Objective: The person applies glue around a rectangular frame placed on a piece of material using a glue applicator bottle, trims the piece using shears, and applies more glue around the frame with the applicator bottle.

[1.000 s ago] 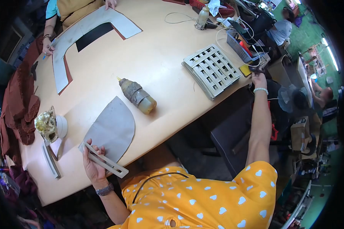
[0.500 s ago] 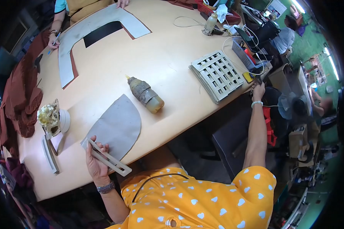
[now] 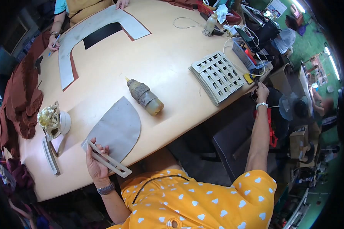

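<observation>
My left hand [image 3: 98, 164] is closed around a long grey frame-like strip with a slot down its middle [image 3: 111, 162]. It hovers at the lower tip of a rounded grey leather-like piece [image 3: 116, 128] lying on the table. Stretched far out to the right, my right hand [image 3: 262, 93] has its fingers closed at the table's corner, beside a small yellow item [image 3: 249, 78]. Something dark shows at those fingertips, too small to name. Left of that hand lies a stack of pale slotted panels [image 3: 218, 76].
A wrapped plastic bottle [image 3: 146, 97] lies mid-table. A white tub [image 3: 65, 122] with crusted material and a curved grey strip [image 3: 49, 155] are on the left. Across the table, a person's hand [image 3: 54, 42] holds a pen by a white template [image 3: 67, 57]. A basket [image 3: 242, 53] and cables crowd the right.
My right hand has shifted slightly right and toward me at the table corner. My left hand and its slotted strip stay nearly in place.
</observation>
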The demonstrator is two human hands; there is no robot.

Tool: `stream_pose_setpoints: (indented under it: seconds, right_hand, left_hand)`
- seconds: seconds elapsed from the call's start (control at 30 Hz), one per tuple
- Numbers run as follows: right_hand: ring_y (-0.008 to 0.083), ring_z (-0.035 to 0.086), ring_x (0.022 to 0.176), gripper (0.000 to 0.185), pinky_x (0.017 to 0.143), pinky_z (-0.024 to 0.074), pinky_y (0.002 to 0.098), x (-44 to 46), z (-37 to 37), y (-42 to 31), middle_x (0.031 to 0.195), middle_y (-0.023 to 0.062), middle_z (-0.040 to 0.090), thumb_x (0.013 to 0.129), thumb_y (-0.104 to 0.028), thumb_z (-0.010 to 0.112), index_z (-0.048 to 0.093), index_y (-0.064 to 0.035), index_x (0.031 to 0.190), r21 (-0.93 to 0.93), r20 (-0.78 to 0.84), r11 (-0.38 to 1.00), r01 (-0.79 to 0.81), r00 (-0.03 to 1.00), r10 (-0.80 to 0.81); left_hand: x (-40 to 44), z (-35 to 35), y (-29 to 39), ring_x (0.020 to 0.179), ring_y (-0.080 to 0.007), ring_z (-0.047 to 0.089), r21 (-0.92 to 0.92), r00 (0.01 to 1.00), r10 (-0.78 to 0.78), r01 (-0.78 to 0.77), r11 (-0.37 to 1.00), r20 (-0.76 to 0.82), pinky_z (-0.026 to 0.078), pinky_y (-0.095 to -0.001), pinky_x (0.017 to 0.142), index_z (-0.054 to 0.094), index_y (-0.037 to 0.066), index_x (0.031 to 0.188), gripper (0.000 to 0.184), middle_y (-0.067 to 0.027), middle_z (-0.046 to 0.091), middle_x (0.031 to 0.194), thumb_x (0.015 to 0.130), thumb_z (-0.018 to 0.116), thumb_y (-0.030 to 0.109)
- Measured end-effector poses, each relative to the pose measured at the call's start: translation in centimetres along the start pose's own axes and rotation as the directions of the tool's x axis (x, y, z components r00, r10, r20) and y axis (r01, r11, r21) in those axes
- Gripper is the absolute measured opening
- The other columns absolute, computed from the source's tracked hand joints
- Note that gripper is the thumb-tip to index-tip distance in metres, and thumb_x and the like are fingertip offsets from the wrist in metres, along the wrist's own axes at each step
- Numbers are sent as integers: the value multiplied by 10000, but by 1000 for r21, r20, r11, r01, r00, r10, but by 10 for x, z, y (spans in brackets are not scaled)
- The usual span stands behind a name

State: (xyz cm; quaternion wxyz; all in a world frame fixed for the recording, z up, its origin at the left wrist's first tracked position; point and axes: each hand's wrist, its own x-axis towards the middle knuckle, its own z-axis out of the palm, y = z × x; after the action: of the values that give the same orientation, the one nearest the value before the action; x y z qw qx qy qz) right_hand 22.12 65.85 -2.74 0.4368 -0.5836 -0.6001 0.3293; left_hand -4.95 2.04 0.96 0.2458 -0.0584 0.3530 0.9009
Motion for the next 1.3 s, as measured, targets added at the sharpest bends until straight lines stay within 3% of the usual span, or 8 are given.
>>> stream_pose_setpoints:
  seconds: [0.1, 0.17, 0.27, 0.47, 0.6, 0.87, 1.2, 1.3]
  right_hand:
    - [200, 584, 673, 250, 567, 452, 325, -30, -6, -41, 803, 110, 587, 864, -206, 531, 620, -30, 1017, -334, -98, 903, 269, 943, -317]
    - [256, 594, 838, 259, 692, 463, 374, -28, 1, -51, 944, 136, 589, 859, -238, 541, 622, -47, 1013, -513, -194, 725, 459, 761, -619]
    - [303, 542, 1001, 308, 842, 418, 373, -10, 15, -87, 1120, 143, 551, 836, -317, 567, 615, -95, 1045, -534, 21, 612, 584, 732, -681]
    - [333, 525, 1071, 670, 909, 397, 397, 41, 67, -148, 1125, 224, 554, 726, -539, 616, 555, 12, 1101, -685, 58, 614, 392, 869, -491]
    - [379, 527, 1076, 820, 936, 401, 386, 81, 82, -150, 1136, 284, 540, 634, -517, 704, 501, 94, 1141, -640, 295, 665, 385, 922, -249]
    - [330, 483, 1147, 916, 961, 374, 379, 91, 48, -142, 1224, 262, 487, 594, -497, 747, 428, 49, 1256, -517, 346, 694, 500, 864, -365]
    - [368, 413, 1206, 970, 1000, 332, 395, 68, 43, -140, 1305, 272, 398, 630, -578, 683, 382, 77, 1279, -582, 295, 682, 442, 897, -330]
    - [379, 434, 1176, 934, 990, 339, 397, 64, 50, -149, 1266, 292, 426, 659, -572, 671, 408, 111, 1239, -563, 247, 583, 586, 792, -558]
  left_hand:
    - [1, 1, -1, 667, -154, 524, 5, 1000, 0, 0, 1000, -3, 448, -372, 856, 461, 2, 1147, 315, -78, 528, 765, 947, 423, 243]
    - [1, 1, 0, 673, -153, 525, 8, 1000, 1, -1, 1000, 0, 449, -374, 857, 461, 5, 1144, 311, -77, 526, 767, 947, 421, 243]
    - [1, -2, -1, 678, -153, 526, -3, 1000, 11, -11, 1000, 16, 448, -378, 864, 461, 5, 1146, 310, -78, 525, 769, 948, 419, 240]
    - [0, -6, -2, 678, -152, 528, -59, 998, 33, -30, 998, 61, 445, -388, 875, 467, 6, 1143, 315, -85, 536, 781, 953, 398, 247]
    - [0, -9, -4, 672, -150, 528, -62, 997, 47, -44, 997, 54, 443, -398, 877, 476, 8, 1135, 314, -87, 544, 785, 954, 395, 252]
    - [-1, -5, -3, 659, -143, 527, -47, 1000, 28, -27, 999, 11, 445, -394, 856, 486, 14, 1116, 306, -79, 549, 766, 953, 399, 257]
    - [-1, -11, -4, 683, -160, 536, -81, 997, 31, -25, 996, 72, 449, -404, 865, 461, 5, 1166, 355, -94, 542, 797, 958, 372, 279]
    - [-1, -6, -1, 707, -176, 533, -74, 996, 24, -17, 997, 85, 463, -397, 839, 440, 5, 1209, 433, -94, 528, 832, 955, 344, 343]
